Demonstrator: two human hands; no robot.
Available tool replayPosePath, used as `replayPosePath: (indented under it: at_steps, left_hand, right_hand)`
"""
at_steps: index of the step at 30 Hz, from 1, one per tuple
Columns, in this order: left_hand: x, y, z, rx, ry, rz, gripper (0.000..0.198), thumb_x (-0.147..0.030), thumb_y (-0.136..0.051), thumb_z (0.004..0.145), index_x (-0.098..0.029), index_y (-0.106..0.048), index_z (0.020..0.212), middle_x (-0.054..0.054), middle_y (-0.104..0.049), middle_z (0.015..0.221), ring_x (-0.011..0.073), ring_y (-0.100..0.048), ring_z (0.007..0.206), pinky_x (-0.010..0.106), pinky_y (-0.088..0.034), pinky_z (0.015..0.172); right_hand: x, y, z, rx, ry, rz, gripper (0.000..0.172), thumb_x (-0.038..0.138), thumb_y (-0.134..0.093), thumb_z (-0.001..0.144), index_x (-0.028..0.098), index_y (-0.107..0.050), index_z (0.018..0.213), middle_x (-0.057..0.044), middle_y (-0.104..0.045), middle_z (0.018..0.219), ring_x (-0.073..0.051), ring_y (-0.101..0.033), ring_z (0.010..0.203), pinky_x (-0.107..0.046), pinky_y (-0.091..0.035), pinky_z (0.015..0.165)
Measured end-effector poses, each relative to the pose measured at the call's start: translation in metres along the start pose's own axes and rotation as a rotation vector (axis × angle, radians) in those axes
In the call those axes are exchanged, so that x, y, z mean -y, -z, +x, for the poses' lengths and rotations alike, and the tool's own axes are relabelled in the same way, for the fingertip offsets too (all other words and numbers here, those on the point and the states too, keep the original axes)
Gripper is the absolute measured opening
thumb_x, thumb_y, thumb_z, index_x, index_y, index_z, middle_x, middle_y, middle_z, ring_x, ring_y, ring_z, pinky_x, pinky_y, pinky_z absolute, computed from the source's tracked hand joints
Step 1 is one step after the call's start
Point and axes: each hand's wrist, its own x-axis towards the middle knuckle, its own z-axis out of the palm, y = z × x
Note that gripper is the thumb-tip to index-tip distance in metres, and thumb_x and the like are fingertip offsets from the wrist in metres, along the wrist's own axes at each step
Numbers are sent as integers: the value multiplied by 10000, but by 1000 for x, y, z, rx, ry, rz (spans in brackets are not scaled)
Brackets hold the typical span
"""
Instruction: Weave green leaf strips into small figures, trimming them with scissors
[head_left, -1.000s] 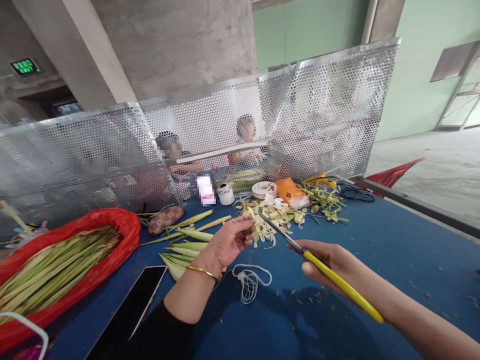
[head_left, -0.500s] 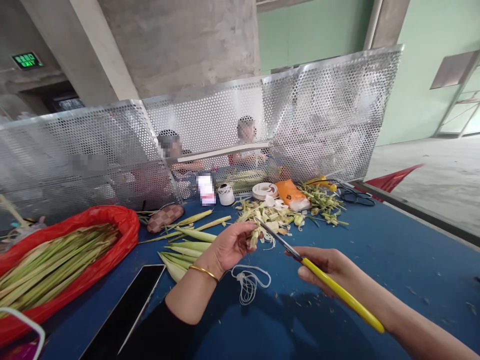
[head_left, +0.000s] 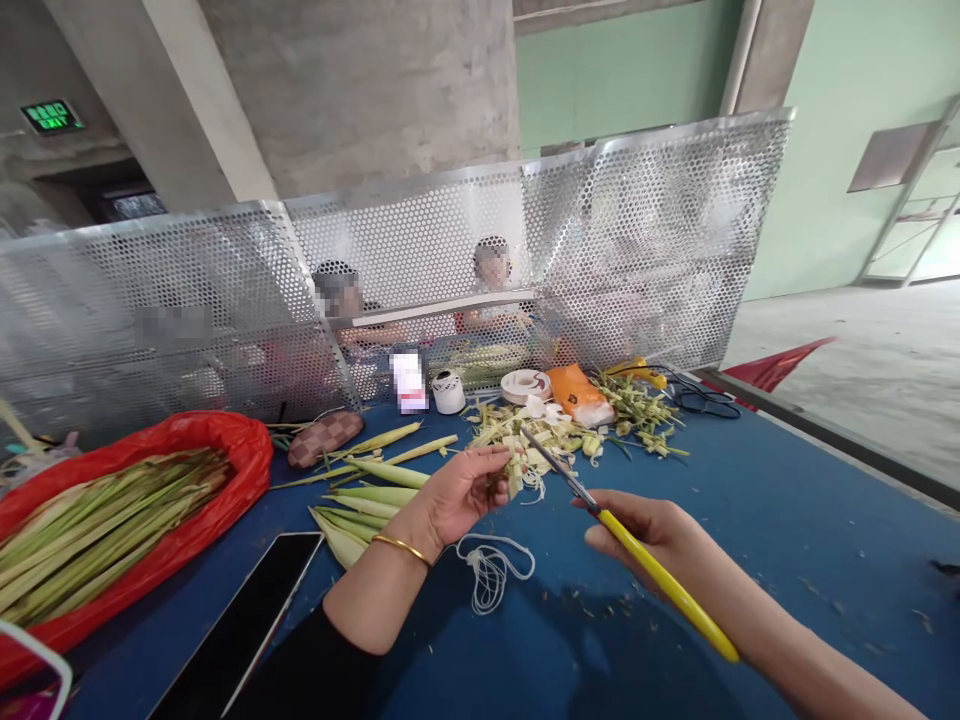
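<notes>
Left hand (head_left: pixel 469 495) closed in a pinch, thumb and fingertips meeting on a small pale leaf piece (head_left: pixel 516 478), with the remaining fingers curled; gold bangle (head_left: pixel 405 548) around the left wrist. Right hand (head_left: pixel 649 530) folded around yellow-handled scissors (head_left: pixel 639 550), blades directed forward and leftward, tips near the leaf piece; contact between blades and leaf not discernible from this angle. Leaf piece just ahead of the left fingertips, between left hand and scissors. Directly beyond both hands: loose heap of pale trimmings (head_left: pixel 555 440), backed by white roll (head_left: pixel 525 385) and orange packet (head_left: pixel 576 392). Farther forward from the left hand: white thread cone (head_left: pixel 448 393). Just nearer than the left hand: loosely coiled white cord (head_left: pixel 487 578) on blue table (head_left: pixel 795 540). Immediately left of the left hand: fanned pale-green leaves (head_left: pixel 375 497). Farther left, on the near side: black-screened phone (head_left: pixel 244 620). Leftmost from the hands: red bag (head_left: pixel 253 450) containing long green strips (head_left: pixel 127 515)
</notes>
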Motion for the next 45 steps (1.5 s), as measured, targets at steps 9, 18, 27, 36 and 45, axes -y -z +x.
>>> replayPosePath:
  at_steps: [9, 18, 27, 36, 45]
  left_hand:
    - [1, -9, 0, -55, -90, -151, 149, 33, -599, 805, -96, -672, 822, 53, -692, 706, 135, -698, 675, 245, -589, 712]
    - [7, -25, -16, -108, -62, -312, 50, -73, -657, 824, -110, -665, 855, 46, -710, 736, 119, -686, 630, 232, -583, 616]
    - [34, -43, -61, -193, 33, -410, 87, -186, -649, 861, -110, -652, 820, 28, -721, 729, 61, -611, 483, 168, -475, 442]
    - [60, -23, -87, -291, 30, -424, 142, -208, -615, 876, -134, -655, 762, -47, -584, 534, 36, -526, 441, 148, -397, 448]
    - [60, -12, -87, -519, -353, 43, 239, -402, -725, 732, -173, -730, 798, 26, -711, 860, 174, -600, 898, 229, -411, 693]
  right_hand:
    - [-17, 1, 4, -22, -15, -923, 346, 281, -521, 878, 213, -613, 1204, -96, -737, 883, -293, -695, 734, -302, -333, 547]
    - [-11, -6, 0, 1, 53, -939, 125, 195, -564, 855, 193, -676, 910, -88, -704, 891, -273, -696, 790, -299, -417, 589]
    - [2, -27, 4, -194, 185, 125, 352, 476, -563, 863, 187, -698, 1011, -98, -702, 998, -248, -644, 914, -325, -475, 782]
    - [54, -86, 1, -20, -21, 905, 249, 362, -819, 647, 162, -725, 760, -17, -662, 696, -154, -567, 664, -273, -447, 679]
    - [41, -80, 6, -80, -49, 626, 325, 484, -742, 724, 163, -699, 693, -31, -665, 694, -154, -526, 693, -272, -407, 706]
